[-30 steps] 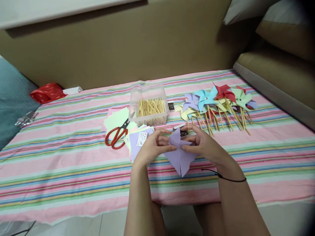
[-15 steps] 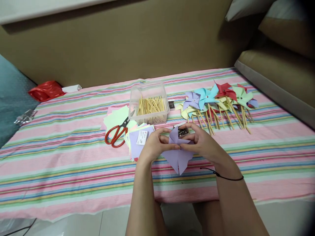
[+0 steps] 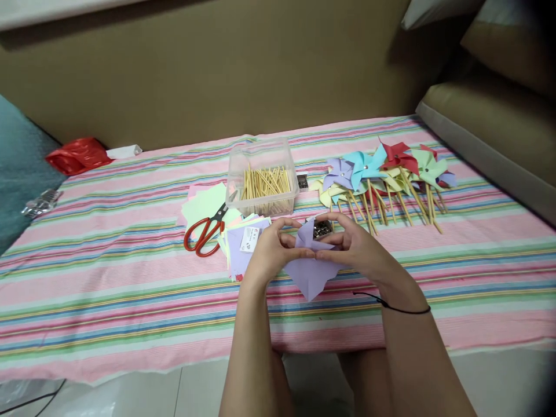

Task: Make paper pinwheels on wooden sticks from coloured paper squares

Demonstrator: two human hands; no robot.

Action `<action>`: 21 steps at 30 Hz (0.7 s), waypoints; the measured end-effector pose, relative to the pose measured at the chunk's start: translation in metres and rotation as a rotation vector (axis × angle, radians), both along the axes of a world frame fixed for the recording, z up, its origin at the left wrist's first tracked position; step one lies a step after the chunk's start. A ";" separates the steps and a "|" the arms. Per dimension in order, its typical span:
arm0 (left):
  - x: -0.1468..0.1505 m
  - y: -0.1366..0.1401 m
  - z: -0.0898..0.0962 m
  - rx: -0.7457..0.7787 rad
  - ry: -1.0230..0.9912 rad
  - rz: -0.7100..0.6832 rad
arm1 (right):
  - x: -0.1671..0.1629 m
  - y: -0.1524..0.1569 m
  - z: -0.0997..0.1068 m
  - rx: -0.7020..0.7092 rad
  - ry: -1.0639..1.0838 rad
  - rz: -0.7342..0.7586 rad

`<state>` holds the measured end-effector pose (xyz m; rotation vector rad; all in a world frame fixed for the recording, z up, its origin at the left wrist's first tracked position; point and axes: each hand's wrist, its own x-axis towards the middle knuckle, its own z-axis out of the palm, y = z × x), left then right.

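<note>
A purple sheet of paper [image 3: 309,279], cut and partly folded into a pinwheel shape, is held between both hands near the front of the cloth. My left hand [image 3: 280,249] pinches it from the left, thumb on the middle. From the right, my right hand [image 3: 347,246] grips the paper with its thumb meeting the left one at the centre. Just behind the paper lies a small box of metal fasteners [image 3: 322,228], partly hidden by the fingers. Beside my left hand rest a stack of coloured paper squares [image 3: 237,255] and a small white box [image 3: 249,239].
Red-handled scissors [image 3: 204,234] lie on green paper [image 3: 197,205] at left. A clear plastic box [image 3: 260,205] holds wooden sticks. Finished pinwheels [image 3: 367,166] are piled at right. A red plastic bag [image 3: 79,156] sits far left on the striped cloth [image 3: 143,278].
The paper's lower part has shifted: the two lower points with a slit between them now show as one point. Both hands keep their pinch at the centre. The view has moved slightly.
</note>
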<state>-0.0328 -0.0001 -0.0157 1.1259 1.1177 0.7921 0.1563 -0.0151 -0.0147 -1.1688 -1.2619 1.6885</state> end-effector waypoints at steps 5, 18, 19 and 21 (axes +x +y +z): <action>0.000 -0.001 0.000 0.012 0.000 0.021 | -0.001 0.001 -0.002 -0.010 -0.008 0.002; 0.011 -0.003 0.009 -0.036 -0.279 0.247 | -0.004 0.007 0.003 -0.046 0.052 -0.443; 0.015 -0.003 0.009 -0.039 -0.301 0.254 | -0.005 0.007 0.003 -0.037 0.075 -0.472; 0.022 -0.003 0.008 -0.033 -0.319 0.272 | -0.010 0.007 0.002 -0.015 0.103 -0.494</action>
